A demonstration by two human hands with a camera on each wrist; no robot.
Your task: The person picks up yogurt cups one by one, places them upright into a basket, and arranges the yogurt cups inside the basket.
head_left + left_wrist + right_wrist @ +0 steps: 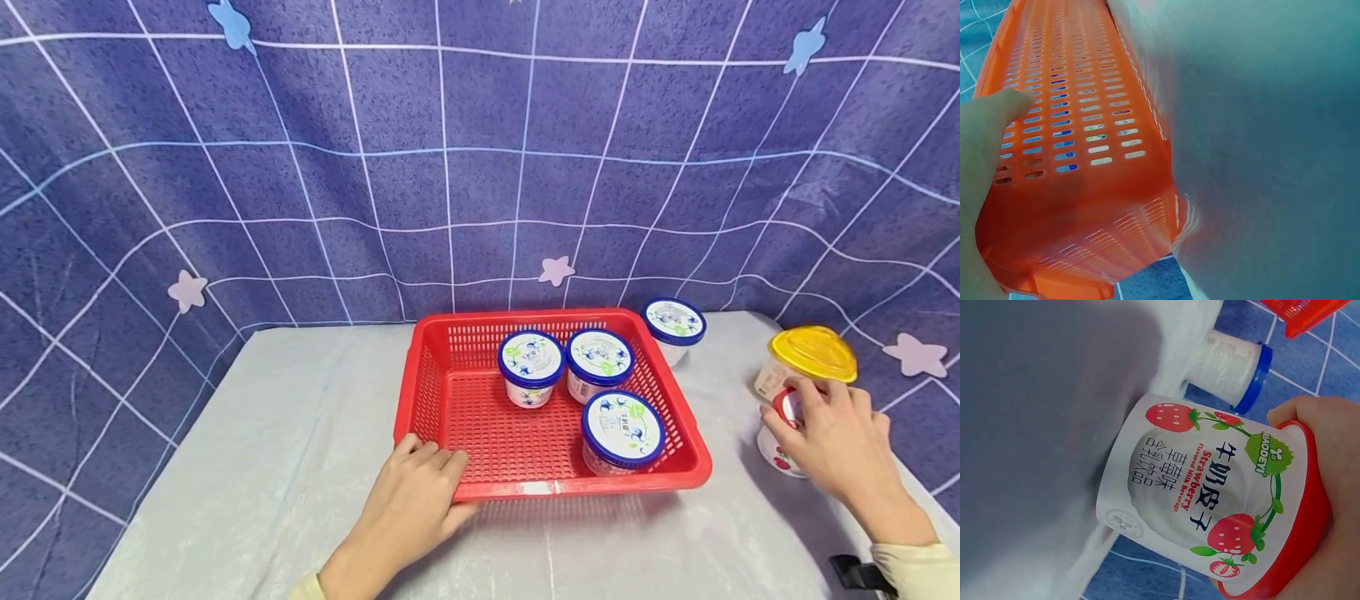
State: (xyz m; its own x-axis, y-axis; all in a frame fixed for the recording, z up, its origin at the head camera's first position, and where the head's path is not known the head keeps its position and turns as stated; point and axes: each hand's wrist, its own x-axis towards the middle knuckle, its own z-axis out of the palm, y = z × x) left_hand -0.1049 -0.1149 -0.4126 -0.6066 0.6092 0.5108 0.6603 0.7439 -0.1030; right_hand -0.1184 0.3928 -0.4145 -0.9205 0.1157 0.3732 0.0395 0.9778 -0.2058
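With fingers over the rim and the thumb against the outer wall, my left hand [416, 492] grips the near left corner of a red plastic basket [517, 490]. The left wrist view shows the basket's slotted side [1085, 194] close up. Out to the right, my right hand [843, 437] holds a white strawberry milk cup [1210, 494] by its red lid [1310, 506]. Its printed side faces the right wrist camera, and its base is right at the table. Three blue-lidded cups stand in the right half of the basket, the nearest one [624, 427] by the front wall.
Another blue-lidded cup [673, 322] stands outside the basket's far right corner. A yellow-lidded tub [813, 352] sits just behind my right hand. The grey-white table cover [285, 433] extends left of the basket, and a blue checked curtain [480, 192] hangs behind.
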